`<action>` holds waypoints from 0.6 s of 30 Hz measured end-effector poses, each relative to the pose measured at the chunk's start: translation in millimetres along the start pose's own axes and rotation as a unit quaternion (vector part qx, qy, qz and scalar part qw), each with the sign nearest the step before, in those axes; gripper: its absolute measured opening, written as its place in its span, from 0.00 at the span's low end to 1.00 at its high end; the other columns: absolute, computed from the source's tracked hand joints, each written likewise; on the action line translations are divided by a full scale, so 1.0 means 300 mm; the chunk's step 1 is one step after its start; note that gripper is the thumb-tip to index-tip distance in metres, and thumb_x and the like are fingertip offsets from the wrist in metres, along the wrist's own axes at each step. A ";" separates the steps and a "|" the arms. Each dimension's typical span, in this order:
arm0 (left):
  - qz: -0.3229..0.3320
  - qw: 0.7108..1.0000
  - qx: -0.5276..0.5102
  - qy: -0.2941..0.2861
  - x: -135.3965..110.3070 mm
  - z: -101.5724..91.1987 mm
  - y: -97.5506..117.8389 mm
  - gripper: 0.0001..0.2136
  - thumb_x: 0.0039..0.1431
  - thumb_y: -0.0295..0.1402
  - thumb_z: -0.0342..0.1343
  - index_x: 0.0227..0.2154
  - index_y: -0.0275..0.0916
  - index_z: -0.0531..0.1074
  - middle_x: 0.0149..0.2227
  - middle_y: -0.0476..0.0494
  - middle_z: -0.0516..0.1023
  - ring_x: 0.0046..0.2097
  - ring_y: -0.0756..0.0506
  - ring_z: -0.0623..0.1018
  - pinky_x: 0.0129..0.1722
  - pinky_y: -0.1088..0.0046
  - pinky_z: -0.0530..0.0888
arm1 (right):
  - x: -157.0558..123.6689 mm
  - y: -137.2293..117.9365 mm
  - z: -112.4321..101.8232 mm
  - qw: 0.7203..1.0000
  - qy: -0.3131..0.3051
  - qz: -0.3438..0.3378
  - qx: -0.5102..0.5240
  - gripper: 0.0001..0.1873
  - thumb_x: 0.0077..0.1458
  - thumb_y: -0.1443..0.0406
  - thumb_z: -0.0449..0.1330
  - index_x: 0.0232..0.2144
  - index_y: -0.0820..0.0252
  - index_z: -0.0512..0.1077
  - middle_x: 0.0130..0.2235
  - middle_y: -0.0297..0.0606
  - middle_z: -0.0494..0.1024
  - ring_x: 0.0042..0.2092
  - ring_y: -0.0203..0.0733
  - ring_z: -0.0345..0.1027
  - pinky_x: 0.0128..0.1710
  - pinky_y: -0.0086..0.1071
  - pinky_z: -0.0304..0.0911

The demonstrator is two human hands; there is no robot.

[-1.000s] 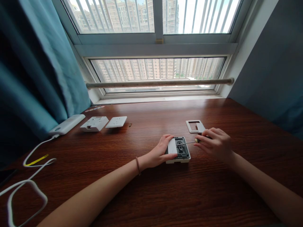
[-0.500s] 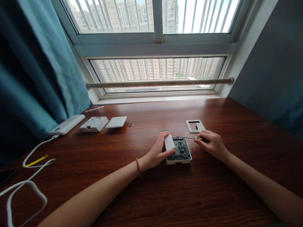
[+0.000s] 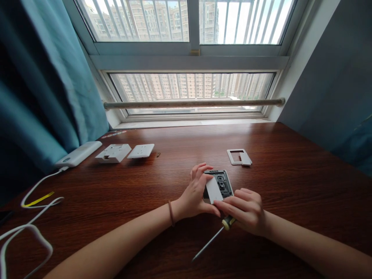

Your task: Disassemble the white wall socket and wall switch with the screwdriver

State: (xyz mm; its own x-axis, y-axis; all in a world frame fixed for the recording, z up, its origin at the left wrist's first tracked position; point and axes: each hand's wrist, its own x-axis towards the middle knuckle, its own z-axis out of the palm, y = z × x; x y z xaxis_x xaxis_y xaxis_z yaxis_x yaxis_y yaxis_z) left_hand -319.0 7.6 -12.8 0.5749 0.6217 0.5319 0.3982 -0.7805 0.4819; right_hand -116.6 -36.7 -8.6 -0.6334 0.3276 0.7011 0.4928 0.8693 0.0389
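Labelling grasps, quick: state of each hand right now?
Left hand: open, spread at the white panel; contact unclear.
Right hand: closed on the screwdriver, also touching the panel.

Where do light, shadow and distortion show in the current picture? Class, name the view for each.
Head view: daylight through the window bleaches its upper right pane; head view: pale sheen on the far part of the table; head view: the curtain sinks into near-black at the left edge; head view: the white cable looks stretched and soft, the screwdriver clearer.
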 end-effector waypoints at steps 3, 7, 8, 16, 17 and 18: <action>0.007 1.000 0.006 -0.007 -0.003 0.002 -0.005 0.39 0.30 0.54 0.63 0.46 0.40 0.60 0.55 0.33 0.57 0.59 0.31 0.52 0.57 0.49 0.51 | -0.007 0.007 0.005 1.000 -0.001 0.005 -0.006 0.16 0.55 0.62 0.55 0.45 0.61 0.70 0.26 0.35 0.77 0.24 0.35 0.60 0.25 0.33 0.50; -0.019 1.000 -0.001 0.009 -0.004 0.009 -0.009 0.50 0.31 0.54 0.63 0.57 0.40 0.46 0.59 0.30 0.49 0.60 0.31 0.51 0.57 0.49 0.51 | -0.010 0.050 0.003 0.999 0.031 0.040 0.014 0.14 0.53 0.65 0.57 0.44 0.59 0.71 0.28 0.34 0.78 0.25 0.35 0.62 0.26 0.32 0.53; -0.032 0.999 -0.006 0.012 -0.004 0.011 -0.010 0.51 0.33 0.53 0.63 0.58 0.39 0.42 0.59 0.29 0.47 0.60 0.31 0.50 0.58 0.49 0.52 | -0.012 0.074 0.000 0.997 0.043 0.063 0.017 0.14 0.52 0.67 0.58 0.43 0.58 0.72 0.29 0.34 0.78 0.26 0.35 0.63 0.27 0.31 0.54; -0.115 0.988 -0.093 -0.036 -0.007 0.021 -0.027 0.42 0.43 0.42 0.62 0.58 0.39 0.45 0.57 0.32 0.55 0.58 0.36 0.58 0.58 0.53 0.55 | -0.086 0.333 -0.004 0.943 -0.006 0.317 -0.097 0.11 0.50 0.65 0.59 0.38 0.51 0.75 0.33 0.32 0.79 0.33 0.41 0.66 0.33 0.32 0.58; -0.122 0.986 -0.104 -0.042 -0.008 0.022 -0.029 0.41 0.43 0.41 0.62 0.58 0.40 0.45 0.56 0.33 0.56 0.58 0.36 0.59 0.58 0.53 0.55 | -0.093 0.351 0.000 0.938 -0.021 0.328 -0.114 0.11 0.50 0.63 0.59 0.38 0.50 0.76 0.33 0.32 0.79 0.33 0.42 0.65 0.32 0.33 0.58; -0.129 0.984 -0.112 -0.046 -0.008 0.022 -0.029 0.41 0.44 0.41 0.62 0.57 0.40 0.46 0.56 0.33 0.57 0.58 0.36 0.60 0.58 0.53 0.56 | -0.097 0.364 0.005 0.934 -0.033 0.334 -0.127 0.11 0.51 0.62 0.59 0.38 0.50 0.76 0.33 0.31 0.79 0.34 0.42 0.65 0.33 0.33 0.58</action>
State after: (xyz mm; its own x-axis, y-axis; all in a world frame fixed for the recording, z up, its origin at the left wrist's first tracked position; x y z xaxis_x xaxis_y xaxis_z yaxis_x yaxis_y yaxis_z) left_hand -319.1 12.6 -23.0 0.5426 0.7803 0.3111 0.3779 -0.5575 0.7392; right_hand -45.1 49.0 -25.8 -0.1662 0.7940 0.5848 0.9110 0.3506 -0.2171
